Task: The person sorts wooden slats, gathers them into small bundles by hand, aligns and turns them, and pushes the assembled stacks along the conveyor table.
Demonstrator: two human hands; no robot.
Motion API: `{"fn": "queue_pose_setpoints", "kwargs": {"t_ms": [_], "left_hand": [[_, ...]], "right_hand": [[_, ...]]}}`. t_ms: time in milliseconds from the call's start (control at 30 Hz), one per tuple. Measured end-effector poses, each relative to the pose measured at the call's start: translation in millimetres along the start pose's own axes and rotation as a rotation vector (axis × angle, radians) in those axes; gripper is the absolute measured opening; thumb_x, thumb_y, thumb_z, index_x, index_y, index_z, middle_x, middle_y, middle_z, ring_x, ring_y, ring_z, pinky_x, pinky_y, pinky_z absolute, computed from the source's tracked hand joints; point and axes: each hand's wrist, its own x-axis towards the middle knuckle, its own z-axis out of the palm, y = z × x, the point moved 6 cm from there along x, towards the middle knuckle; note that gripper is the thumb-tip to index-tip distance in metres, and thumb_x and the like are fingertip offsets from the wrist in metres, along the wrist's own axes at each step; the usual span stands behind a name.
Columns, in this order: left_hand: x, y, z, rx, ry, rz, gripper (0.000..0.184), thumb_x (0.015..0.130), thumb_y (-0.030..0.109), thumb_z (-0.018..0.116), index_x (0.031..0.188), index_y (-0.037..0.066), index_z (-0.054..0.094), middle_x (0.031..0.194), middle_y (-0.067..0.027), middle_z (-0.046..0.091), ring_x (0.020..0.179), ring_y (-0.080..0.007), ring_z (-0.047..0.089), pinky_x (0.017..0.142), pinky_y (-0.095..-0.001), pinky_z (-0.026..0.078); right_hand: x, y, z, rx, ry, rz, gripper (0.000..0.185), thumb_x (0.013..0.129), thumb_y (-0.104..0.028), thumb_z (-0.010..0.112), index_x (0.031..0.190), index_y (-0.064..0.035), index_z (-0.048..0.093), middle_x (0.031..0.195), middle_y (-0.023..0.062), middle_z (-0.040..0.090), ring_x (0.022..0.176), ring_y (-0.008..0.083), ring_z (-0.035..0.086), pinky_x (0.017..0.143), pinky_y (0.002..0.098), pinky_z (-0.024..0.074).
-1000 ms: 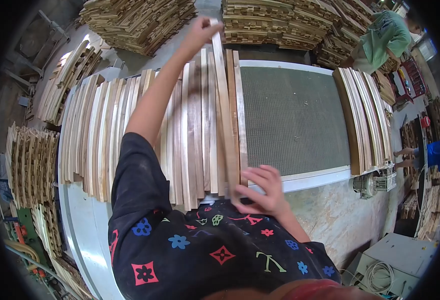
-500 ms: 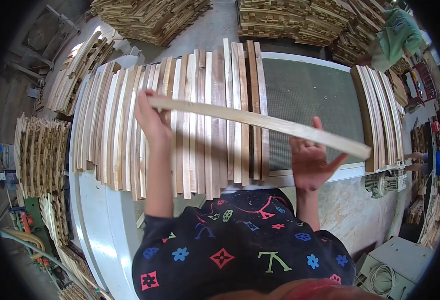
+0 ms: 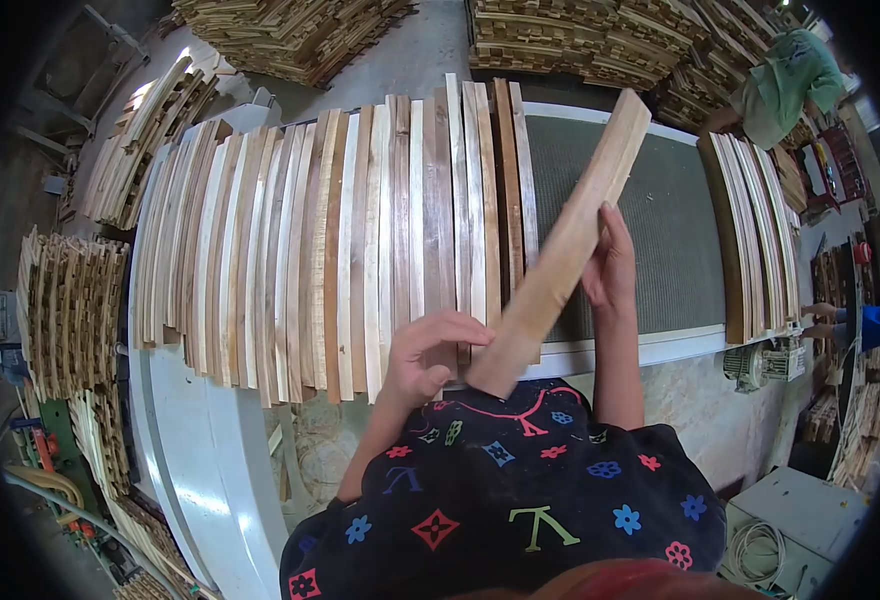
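Note:
A pale wooden strip (image 3: pixel 568 255) is held up at a slant above the conveyor belt, its far end up and to the right and its near end by my shirt. My right hand (image 3: pixel 612 265) grips it from the right side, a little above its middle. My left hand (image 3: pixel 428 358) is beside the near end, fingers stretched out and thumb apart; its fingertips are close to the strip, and I cannot tell if they touch it. Under and left of my hands, a row of wooden strips (image 3: pixel 360 240) lies side by side across the conveyor.
The green mesh belt (image 3: pixel 675 220) shows right of the row. More strips (image 3: pixel 757 235) lie at its right end, where a person in a green shirt (image 3: pixel 792 85) stands. Wood stacks (image 3: pixel 70 310) surround the machine. A motor (image 3: pixel 745 368) sits below its near edge.
The strip has swung from nearly crosswise to a steep slant. My left hand let go of its left end and came down toward me; my right hand, open before, now grips it.

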Motion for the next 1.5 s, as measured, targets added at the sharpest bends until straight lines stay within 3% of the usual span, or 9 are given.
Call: {"fn": "queue_pose_setpoints", "kwargs": {"t_ms": [133, 333, 467, 533, 667, 1067, 1333, 1400, 1500], "left_hand": [[9.6, -7.2, 1.9, 0.278, -0.04, -0.121, 0.036, 0.087, 0.033, 0.068, 0.105, 0.001, 0.07, 0.112, -0.0159, 0.067, 0.108, -0.0308, 0.064, 0.094, -0.0397, 0.05], [18.7, -26.4, -11.2, 1.126, 0.013, -0.141, 0.041, 0.085, 0.028, 0.07, 0.12, 0.008, 0.065, 0.141, -0.016, 0.051, 0.139, -0.0407, 0.038, 0.116, -0.0511, 0.028], [17.7, -30.6, -18.9, 0.921, 0.017, -0.173, 0.045, 0.084, 0.027, 0.069, 0.124, 0.009, 0.064, 0.147, -0.0154, 0.046, 0.143, -0.0399, 0.032, 0.117, -0.0522, 0.025], [17.4, -31.3, -25.2, 0.79, 0.053, -0.166, 0.046, 0.081, 0.027, 0.071, 0.123, 0.01, 0.064, 0.145, -0.0148, 0.048, 0.142, -0.0401, 0.034, 0.117, -0.0535, 0.024], [16.6, -26.8, -28.2, 0.734, 0.062, -0.145, 0.048, 0.077, 0.026, 0.071, 0.122, 0.01, 0.064, 0.142, -0.0138, 0.051, 0.141, -0.0393, 0.036, 0.117, -0.0533, 0.025], [16.2, -29.2, -29.3, 0.923, -0.025, -0.165, 0.042, 0.082, 0.024, 0.065, 0.121, 0.009, 0.065, 0.14, -0.0134, 0.054, 0.141, -0.0364, 0.037, 0.117, -0.0493, 0.025], [9.7, -31.4, -37.8, 0.853, 0.045, -0.198, 0.04, 0.089, 0.02, 0.061, 0.125, 0.004, 0.061, 0.144, -0.0192, 0.047, 0.139, -0.0381, 0.037, 0.116, -0.0491, 0.024], [18.9, -23.4, -29.7, 0.901, 0.076, -0.211, 0.039, 0.09, 0.018, 0.059, 0.127, 0.003, 0.06, 0.146, -0.0189, 0.045, 0.138, -0.0379, 0.037, 0.116, -0.0483, 0.024], [34.3, -24.9, -21.5, 0.944, 0.069, -0.207, 0.041, 0.093, 0.019, 0.057, 0.131, 0.004, 0.058, 0.148, -0.0183, 0.043, 0.141, -0.0371, 0.035, 0.117, -0.0478, 0.024]], "right_hand": [[12.7, -23.0, -0.6, -0.235, 0.005, 0.068, 0.032, 0.101, -0.028, 0.055, 0.117, -0.0018, 0.06, 0.096, 0.0111, 0.067, 0.088, 0.0189, 0.068, 0.074, 0.0322, 0.0577], [55.4, -37.5, 0.0, -0.935, 0.037, -0.198, 0.041, 0.096, -0.024, 0.056, 0.127, 0.0033, 0.058, 0.106, 0.0153, 0.069, 0.094, 0.0238, 0.067, 0.085, 0.0362, 0.0527], [71.9, 11.9, 22.9, -1.284, 0.017, -0.083, 0.042, 0.093, -0.018, 0.052, 0.129, 0.0033, 0.056, 0.112, 0.0269, 0.067, 0.104, 0.0389, 0.066, 0.092, 0.0438, 0.0495], [63.8, 33.5, 37.6, -1.364, 0.035, -0.326, 0.046, 0.096, -0.024, 0.053, 0.134, 0.0009, 0.054, 0.117, 0.027, 0.066, 0.11, 0.0379, 0.065, 0.097, 0.0404, 0.0478], [57.7, 42.7, 40.4, -1.274, 0.028, -0.327, 0.046, 0.095, -0.027, 0.055, 0.126, 0.0069, 0.058, 0.114, 0.0307, 0.065, 0.109, 0.0454, 0.062, 0.096, 0.045, 0.0472], [47.0, 55.1, 30.6, -1.046, -0.042, -0.324, 0.044, 0.09, -0.029, 0.063, 0.123, 0.0017, 0.063, 0.111, 0.0262, 0.067, 0.103, 0.0393, 0.067, 0.09, 0.0405, 0.0512], [-2.9, 32.0, 11.1, -0.888, -0.318, -0.323, 0.04, 0.094, -0.028, 0.061, 0.122, 0.0011, 0.064, 0.112, 0.0206, 0.069, 0.098, 0.0349, 0.067, 0.09, 0.0391, 0.0519], [-37.6, -3.8, -16.3, -0.975, -0.192, -0.294, 0.037, 0.093, -0.028, 0.064, 0.119, -0.002, 0.067, 0.112, 0.018, 0.069, 0.101, 0.0312, 0.066, 0.09, 0.039, 0.0513], [-98.5, -84.9, -71.9, -1.354, 0.356, -0.642, 0.041, 0.088, -0.028, 0.07, 0.122, -0.007, 0.065, 0.119, 0.0134, 0.066, 0.113, 0.0289, 0.059, 0.099, 0.0404, 0.0443]]}}
